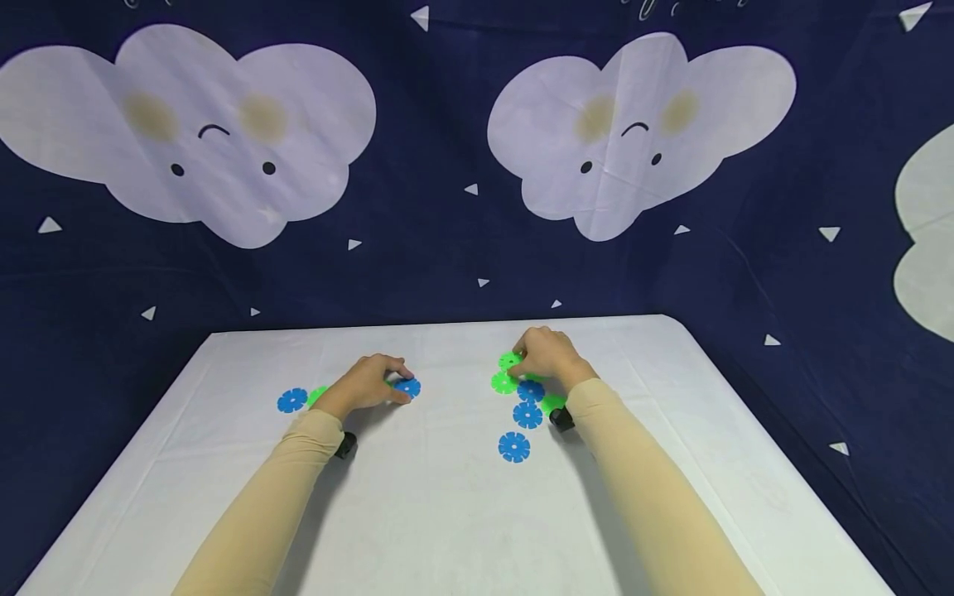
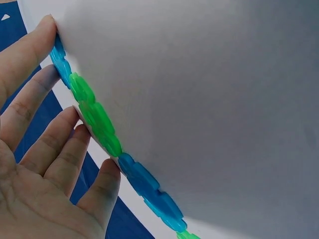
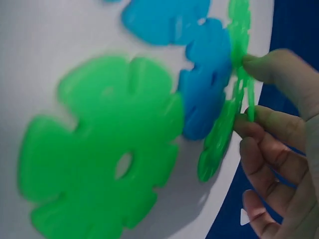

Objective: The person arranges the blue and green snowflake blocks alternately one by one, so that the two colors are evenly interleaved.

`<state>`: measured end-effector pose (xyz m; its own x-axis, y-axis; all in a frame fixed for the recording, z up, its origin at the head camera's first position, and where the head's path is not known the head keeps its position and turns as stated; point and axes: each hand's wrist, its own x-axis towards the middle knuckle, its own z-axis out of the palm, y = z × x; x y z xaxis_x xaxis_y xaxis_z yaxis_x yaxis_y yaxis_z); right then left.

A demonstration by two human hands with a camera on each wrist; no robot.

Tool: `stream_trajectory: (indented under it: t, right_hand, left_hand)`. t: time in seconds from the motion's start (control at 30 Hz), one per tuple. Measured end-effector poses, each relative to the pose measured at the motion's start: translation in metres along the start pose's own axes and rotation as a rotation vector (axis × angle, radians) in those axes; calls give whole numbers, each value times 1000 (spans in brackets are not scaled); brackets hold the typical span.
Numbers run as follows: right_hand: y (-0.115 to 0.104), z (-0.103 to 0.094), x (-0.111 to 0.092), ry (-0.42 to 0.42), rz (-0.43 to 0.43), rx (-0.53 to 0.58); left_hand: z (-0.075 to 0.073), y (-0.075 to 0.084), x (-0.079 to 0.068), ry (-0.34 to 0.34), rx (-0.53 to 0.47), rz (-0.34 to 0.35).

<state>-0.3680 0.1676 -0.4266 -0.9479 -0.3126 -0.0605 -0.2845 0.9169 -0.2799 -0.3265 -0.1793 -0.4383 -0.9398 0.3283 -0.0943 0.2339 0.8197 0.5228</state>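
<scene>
In the head view my left hand (image 1: 367,385) reaches over the table, thumb and forefinger on opposite edges of a blue snowflake disc (image 1: 407,387). The left wrist view shows this blue disc (image 2: 61,62) at the fingertips, with green discs (image 2: 97,112) and another blue disc (image 2: 152,191) lying flat in line with it. My right hand (image 1: 547,354) pinches a green snowflake disc (image 3: 250,102) between thumb and forefinger; its other fingers curl loosely. Close to that hand lie a green disc (image 1: 504,382) and a blue disc (image 1: 531,391).
A blue disc (image 1: 292,400) and a green disc (image 1: 316,395) lie left of the left wrist. Two more blue discs (image 1: 514,447) lie nearer on the white table (image 1: 447,513), with a green one (image 1: 551,403) by the right wrist. A dark cloud-patterned cloth (image 1: 432,273) hangs behind.
</scene>
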Motion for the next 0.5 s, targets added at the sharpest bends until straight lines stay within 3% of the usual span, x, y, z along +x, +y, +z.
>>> stream_trajectory:
  t: [0.13,0.5]
  right_hand:
    - [1,1,0,26,-22,-74]
    - [1,4,0,150,-89,-100]
  left_hand:
    - [1,-1,0,4,-2,0]
    - [2,-3,1,6,1,13]
